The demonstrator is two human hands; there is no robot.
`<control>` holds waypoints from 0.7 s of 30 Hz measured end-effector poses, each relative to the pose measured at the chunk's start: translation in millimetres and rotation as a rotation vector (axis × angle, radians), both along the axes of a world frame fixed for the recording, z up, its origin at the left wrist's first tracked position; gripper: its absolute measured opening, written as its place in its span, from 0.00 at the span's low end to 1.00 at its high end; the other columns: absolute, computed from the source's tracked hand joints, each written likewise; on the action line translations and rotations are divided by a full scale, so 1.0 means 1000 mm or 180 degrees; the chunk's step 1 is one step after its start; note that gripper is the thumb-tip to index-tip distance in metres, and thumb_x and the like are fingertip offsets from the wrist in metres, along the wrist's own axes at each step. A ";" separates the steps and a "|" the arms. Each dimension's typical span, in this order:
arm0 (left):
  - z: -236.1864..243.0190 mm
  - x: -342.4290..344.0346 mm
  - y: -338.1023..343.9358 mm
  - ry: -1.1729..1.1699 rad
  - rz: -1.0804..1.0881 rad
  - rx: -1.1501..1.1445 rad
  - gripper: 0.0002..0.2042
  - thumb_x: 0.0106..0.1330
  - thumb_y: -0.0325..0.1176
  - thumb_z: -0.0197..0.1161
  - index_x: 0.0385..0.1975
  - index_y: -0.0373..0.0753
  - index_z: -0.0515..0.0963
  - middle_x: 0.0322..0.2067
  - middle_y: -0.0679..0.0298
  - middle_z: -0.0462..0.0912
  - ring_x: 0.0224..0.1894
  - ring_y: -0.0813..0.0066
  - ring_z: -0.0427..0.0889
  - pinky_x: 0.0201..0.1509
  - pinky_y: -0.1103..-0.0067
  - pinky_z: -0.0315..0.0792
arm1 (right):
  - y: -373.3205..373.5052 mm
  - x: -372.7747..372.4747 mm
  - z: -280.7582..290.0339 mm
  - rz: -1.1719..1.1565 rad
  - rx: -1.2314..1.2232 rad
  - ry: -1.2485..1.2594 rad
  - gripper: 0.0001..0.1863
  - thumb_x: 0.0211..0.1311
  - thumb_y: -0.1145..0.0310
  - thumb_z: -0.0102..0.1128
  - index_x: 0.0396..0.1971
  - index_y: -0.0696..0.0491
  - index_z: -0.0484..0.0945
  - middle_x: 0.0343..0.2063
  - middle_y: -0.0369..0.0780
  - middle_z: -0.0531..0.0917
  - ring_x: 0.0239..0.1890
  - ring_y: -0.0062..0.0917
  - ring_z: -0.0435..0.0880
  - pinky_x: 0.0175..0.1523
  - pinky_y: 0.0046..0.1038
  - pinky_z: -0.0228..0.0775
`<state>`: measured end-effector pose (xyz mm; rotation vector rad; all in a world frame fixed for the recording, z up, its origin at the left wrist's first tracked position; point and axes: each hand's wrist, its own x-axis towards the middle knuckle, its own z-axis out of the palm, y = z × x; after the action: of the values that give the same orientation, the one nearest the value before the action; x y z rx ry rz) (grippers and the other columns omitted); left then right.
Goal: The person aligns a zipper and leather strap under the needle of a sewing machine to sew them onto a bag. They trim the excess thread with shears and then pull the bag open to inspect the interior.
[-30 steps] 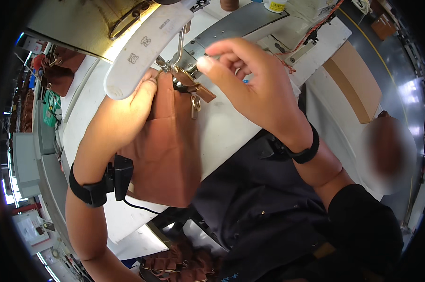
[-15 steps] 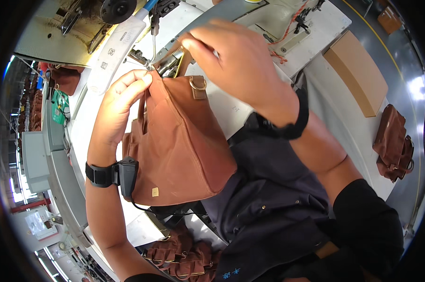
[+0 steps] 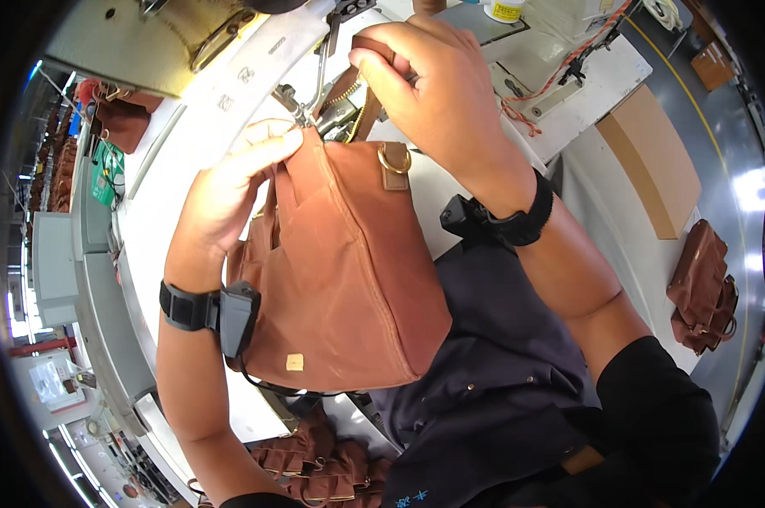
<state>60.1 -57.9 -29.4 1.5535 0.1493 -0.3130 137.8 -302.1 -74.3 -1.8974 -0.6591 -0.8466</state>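
The left hand (image 3: 234, 182) gripped the top edge of a brown bag (image 3: 348, 279) between thumb and fingers, just beside the metal foot (image 3: 309, 114) of a sewing machine (image 3: 137, 51). The right hand (image 3: 437, 85), raised to the right of the foot, had its thumb and fingers pinched on a brown zipper strip (image 3: 342, 85) with gold-coloured teeth. The bag lay tilted across the near edge of the white surface (image 3: 429, 216), its mouth at the foot and its lower end extending past that edge, in front of a dark apron (image 3: 509, 339). A metal ring (image 3: 395, 158) sat on a tab at the bag's upper right. An orange cord (image 3: 530, 97) ran near the surface's far right corner. Beyond the right edge lay a cardboard box (image 3: 653, 161); nearer the person lay a folded brown bag (image 3: 704, 284). Further brown bags (image 3: 319, 466) were heaped below the near edge. A black strap (image 3: 192, 306) encircled the left wrist; another black strap (image 3: 526, 222) encircled the right.
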 end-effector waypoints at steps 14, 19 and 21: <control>-0.007 0.001 -0.002 -0.0003 0.0098 -0.0312 0.09 0.74 0.33 0.67 0.48 0.38 0.85 0.43 0.72 0.87 0.45 0.83 0.81 0.57 0.81 0.69 | 0.029 -0.009 -0.014 0.0035 0.0263 -0.0342 0.11 0.54 0.60 0.74 0.31 0.50 0.86 0.36 0.37 0.84 0.55 0.33 0.78 0.70 0.44 0.57; -0.001 0.001 -0.010 0.0048 0.0191 -0.0218 0.09 0.74 0.32 0.67 0.49 0.38 0.85 0.43 0.72 0.87 0.47 0.83 0.81 0.57 0.80 0.70 | 0.028 -0.014 -0.011 -0.0154 0.0461 -0.0563 0.11 0.58 0.62 0.72 0.35 0.53 0.85 0.37 0.39 0.84 0.54 0.34 0.78 0.70 0.44 0.59; 0.001 -0.001 -0.009 0.0025 0.0050 -0.0153 0.09 0.74 0.32 0.67 0.49 0.38 0.85 0.44 0.72 0.87 0.47 0.83 0.81 0.57 0.79 0.71 | 0.018 -0.020 -0.005 -0.0191 0.0529 -0.0557 0.10 0.59 0.63 0.72 0.36 0.53 0.85 0.38 0.38 0.84 0.52 0.35 0.79 0.68 0.43 0.63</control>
<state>59.5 -66.9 -28.6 1.5031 0.1591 -0.3083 117.9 -284.0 -79.2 -1.7138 -0.6189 -1.0813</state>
